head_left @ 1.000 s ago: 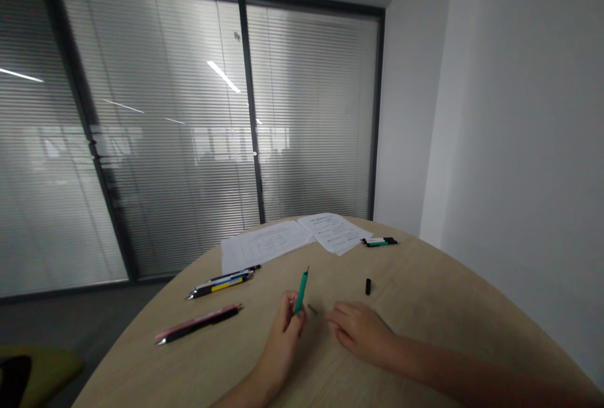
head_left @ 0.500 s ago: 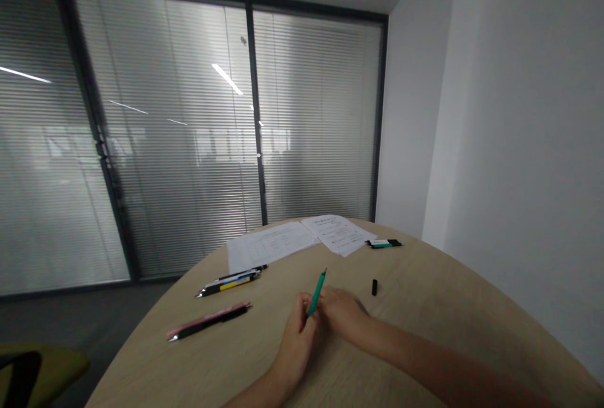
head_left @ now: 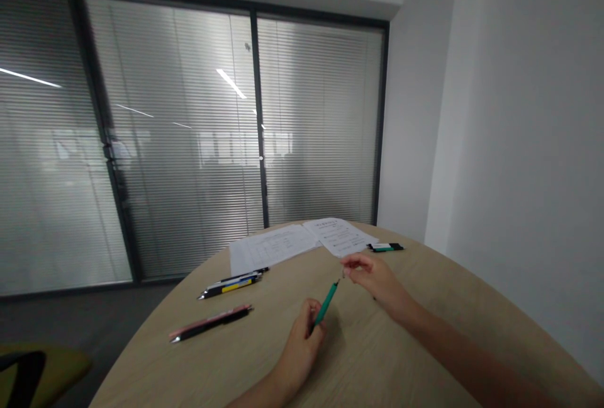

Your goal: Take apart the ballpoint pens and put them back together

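Note:
My left hand (head_left: 304, 335) is closed round the lower part of a green pen (head_left: 326, 302), which slants up to the right with a thin dark tip at its top. Just beyond that tip, the fingers of my right hand (head_left: 370, 274) are pinched together. A tiny thin piece (head_left: 343, 273) seems to hang from them, too small to name. The right wrist hides nearly all of a small black cap on the table.
Two pens, one pink and one black (head_left: 212, 323), lie at the left. Behind them is a group of pens (head_left: 231, 284), one with yellow. Printed sheets (head_left: 274, 247) lie at the far side of the round table (head_left: 189, 376), beside more green-and-black pens (head_left: 387, 247).
My right hand has come away from my left, moving right and farther off, now pinching. The green pen has shifted slightly right and tilted more. The black cap has become mostly covered.

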`<act>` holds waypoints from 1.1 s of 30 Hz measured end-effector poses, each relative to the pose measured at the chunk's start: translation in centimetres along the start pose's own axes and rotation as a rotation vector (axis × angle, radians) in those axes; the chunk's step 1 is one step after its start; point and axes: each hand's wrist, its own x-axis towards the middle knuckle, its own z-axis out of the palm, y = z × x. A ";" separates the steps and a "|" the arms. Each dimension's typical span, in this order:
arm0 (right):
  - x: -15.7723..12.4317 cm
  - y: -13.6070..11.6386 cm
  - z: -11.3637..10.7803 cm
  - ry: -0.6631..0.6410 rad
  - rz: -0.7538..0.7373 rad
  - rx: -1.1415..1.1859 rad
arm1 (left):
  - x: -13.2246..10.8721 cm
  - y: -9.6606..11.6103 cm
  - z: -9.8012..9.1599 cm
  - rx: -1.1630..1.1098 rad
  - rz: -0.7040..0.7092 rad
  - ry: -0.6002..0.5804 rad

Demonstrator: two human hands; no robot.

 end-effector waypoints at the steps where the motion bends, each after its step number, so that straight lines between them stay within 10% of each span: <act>1: -0.2 -0.5 -0.4 0.017 0.004 0.042 | 0.0 0.0 0.0 0.007 0.000 -0.004; 12: -1.8 -3.2 -1.4 0.054 -0.289 -0.106 | -0.1 0.3 0.0 0.018 -0.006 0.003; 33: -1.4 -2.1 -1.5 0.003 -0.231 -0.147 | -0.2 0.1 0.3 0.046 -0.008 0.006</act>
